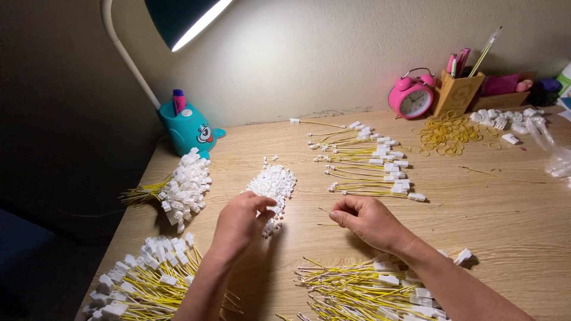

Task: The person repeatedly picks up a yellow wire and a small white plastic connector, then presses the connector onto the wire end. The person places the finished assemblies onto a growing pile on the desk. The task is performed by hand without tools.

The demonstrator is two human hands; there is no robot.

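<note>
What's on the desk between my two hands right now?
In the head view, only bare wooden desk lies between the left hand and the right hand. The pile of small white connectors sits just beyond the left fingertips, not between the hands.

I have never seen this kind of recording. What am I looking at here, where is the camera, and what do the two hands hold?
There is no machine: a person works with two bare hands. The one picture comes from a camera on the person's head, looking down at a wooden desk under a lamp.

The left hand picks at a heap of small white plugs. The right hand pinches a thin yellow wire by its end.

Around them lie bundles of yellow wires with white plugs: two at the left, a row farther back, and a loose pile near the right arm. At the back stand a teal pen holder, a pink alarm clock, a wooden pen cup and yellow rubber bands.
</note>
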